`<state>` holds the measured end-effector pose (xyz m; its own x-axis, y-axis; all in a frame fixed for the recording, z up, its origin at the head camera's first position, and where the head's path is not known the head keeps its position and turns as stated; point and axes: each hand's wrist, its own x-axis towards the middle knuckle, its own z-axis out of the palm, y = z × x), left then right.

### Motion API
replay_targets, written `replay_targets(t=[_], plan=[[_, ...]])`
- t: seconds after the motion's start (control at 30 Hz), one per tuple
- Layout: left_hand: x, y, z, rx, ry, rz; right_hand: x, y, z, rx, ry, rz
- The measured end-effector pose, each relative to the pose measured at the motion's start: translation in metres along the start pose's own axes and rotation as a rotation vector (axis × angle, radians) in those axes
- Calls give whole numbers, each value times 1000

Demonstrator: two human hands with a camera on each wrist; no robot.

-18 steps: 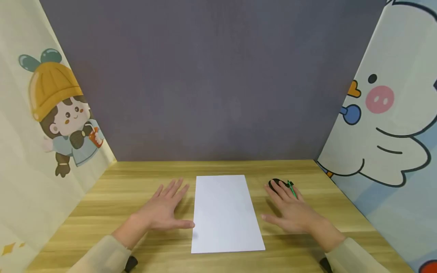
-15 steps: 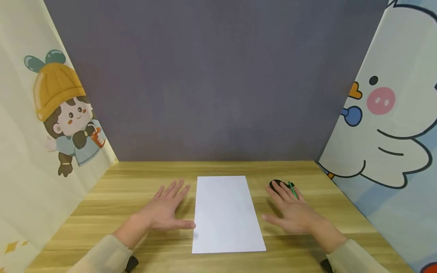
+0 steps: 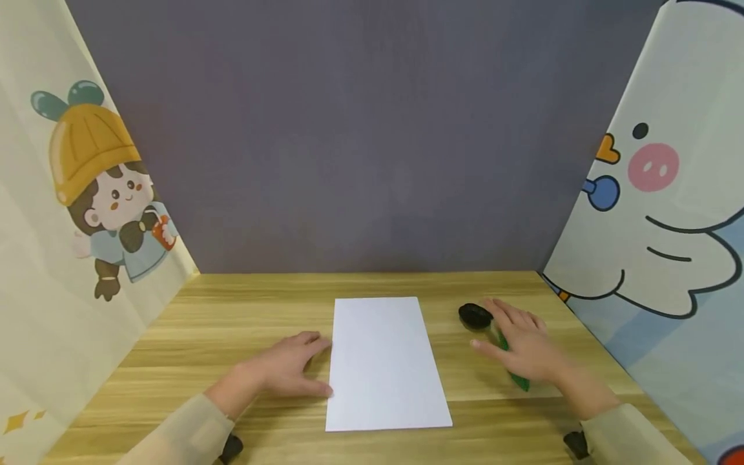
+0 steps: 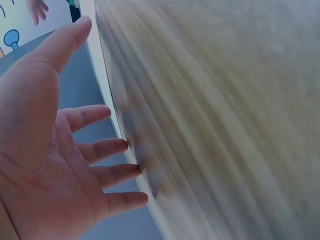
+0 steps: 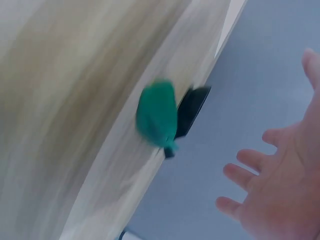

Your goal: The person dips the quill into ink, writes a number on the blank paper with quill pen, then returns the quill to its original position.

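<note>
A white sheet of paper [image 3: 386,365] lies in the middle of the wooden table in the head view. My left hand [image 3: 279,369] hovers low at its left edge, thumb and fingertips beside the edge, fingers spread and holding nothing. To the right of the paper sits a small, round black dish-like object [image 3: 475,316]. Beside it lies a long green object [image 3: 519,382], partly hidden under my right hand [image 3: 531,352], whose fingers are extended above it. In the right wrist view the rounded green end shows apart from the palm; its exact kind is unclear.
The wooden tabletop [image 3: 232,310] meets a dark grey panel [image 3: 360,142] at the back. Side walls carry cartoon prints: a child in a yellow hat [image 3: 116,194] on the left and a white character [image 3: 668,213] on the right.
My right hand has shifted right, off the black object and over the green one, uncovering more of both. The left hand's fingers have drawn in towards the paper's edge.
</note>
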<state>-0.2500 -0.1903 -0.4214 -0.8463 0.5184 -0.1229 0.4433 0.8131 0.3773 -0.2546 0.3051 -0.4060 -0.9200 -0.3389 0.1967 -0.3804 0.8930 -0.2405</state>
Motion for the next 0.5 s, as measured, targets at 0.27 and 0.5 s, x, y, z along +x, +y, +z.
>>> replay_targets(t=[0.27,0.5], plan=[[1,4,-1,18,-11,-16,-1,30,-12,-3,-25,86],[0,3,3,20,-23,-26,0,57,-13,134,-63,107]])
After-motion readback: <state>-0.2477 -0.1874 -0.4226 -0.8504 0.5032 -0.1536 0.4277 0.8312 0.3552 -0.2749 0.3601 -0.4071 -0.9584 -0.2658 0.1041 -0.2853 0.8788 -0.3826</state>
